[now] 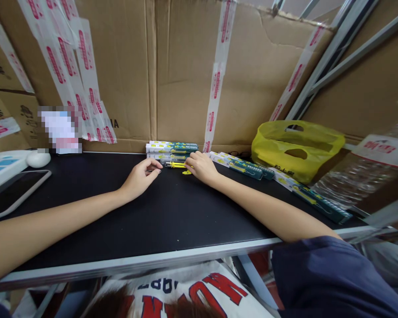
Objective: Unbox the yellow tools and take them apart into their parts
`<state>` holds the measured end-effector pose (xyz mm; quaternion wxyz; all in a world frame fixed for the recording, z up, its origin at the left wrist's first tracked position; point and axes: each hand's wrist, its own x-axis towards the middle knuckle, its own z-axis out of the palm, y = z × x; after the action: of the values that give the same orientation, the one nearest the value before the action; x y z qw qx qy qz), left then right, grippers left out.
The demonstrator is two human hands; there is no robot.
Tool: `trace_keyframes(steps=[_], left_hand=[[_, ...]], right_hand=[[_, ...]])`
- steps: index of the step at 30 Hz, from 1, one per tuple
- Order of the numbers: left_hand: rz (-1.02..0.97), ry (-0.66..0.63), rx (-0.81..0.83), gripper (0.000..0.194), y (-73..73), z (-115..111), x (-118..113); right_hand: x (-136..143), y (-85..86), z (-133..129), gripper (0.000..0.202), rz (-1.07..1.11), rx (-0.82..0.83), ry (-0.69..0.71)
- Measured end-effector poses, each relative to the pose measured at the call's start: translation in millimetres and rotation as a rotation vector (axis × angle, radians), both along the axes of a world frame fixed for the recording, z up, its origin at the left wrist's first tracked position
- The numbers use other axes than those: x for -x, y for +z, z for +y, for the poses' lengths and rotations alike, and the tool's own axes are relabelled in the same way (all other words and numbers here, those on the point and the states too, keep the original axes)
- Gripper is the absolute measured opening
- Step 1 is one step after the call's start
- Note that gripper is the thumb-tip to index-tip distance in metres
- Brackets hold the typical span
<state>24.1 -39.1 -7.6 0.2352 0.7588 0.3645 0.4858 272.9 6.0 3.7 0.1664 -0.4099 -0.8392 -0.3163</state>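
A thin yellow tool [176, 165] with a clear and dark front end lies low over the black tabletop, between my two hands. My right hand [203, 168] has its fingers closed around the tool's right end. A small yellow piece [186, 172] shows under those fingers. My left hand [139, 179] is curled, thumb and index finger nearly together beside the tool's left end. Something small and pale shows at its fingertips, too small to name. Just behind the hands, narrow printed boxes [171, 147] are stacked against the cardboard.
More narrow boxes [240, 165] lie right of my hands, another box [313, 196] farther right. Behind them stand a yellow plastic bag [295, 152] and a large clear bottle [354, 172]. A phone [15, 194] and a white rounded object [38, 159] sit left. Taped cardboard [182, 75] walls the back.
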Motion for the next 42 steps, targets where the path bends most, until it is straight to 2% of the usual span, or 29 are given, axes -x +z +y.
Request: trace_keyframes(steps=[10, 24, 27, 30, 36, 42], left_hand=[[0.024, -0.031, 0.029, 0.018, 1.4, -1, 0], [0.031, -0.059, 0.052, 0.015, 1.4, -1, 0], [0.032, -0.057, 0.053, 0.016, 1.4, -2, 0], [0.032, -0.061, 0.06, 0.017, 0.8, -1, -1], [0.026, -0.115, 0.096, 0.018, -0.1, -2, -2], [0.049, -0.131, 0.115, 0.015, 0.1, -3, -2]], right_hand=[[3, -8.8, 10, 0.021, 0.041, 0.064, -0.07], [5, -8.7, 7, 0.019, 0.049, 0.065, -0.074], [6, -4.0, 4, 0.023, 0.049, 0.021, -0.053], [11, 9.1, 8, 0.026, 0.045, -0.032, -0.034], [32, 36.1, 39, 0.034, 0.062, -0.005, -0.1], [41, 30.5, 58, 0.038, 0.019, 0.107, -0.169]])
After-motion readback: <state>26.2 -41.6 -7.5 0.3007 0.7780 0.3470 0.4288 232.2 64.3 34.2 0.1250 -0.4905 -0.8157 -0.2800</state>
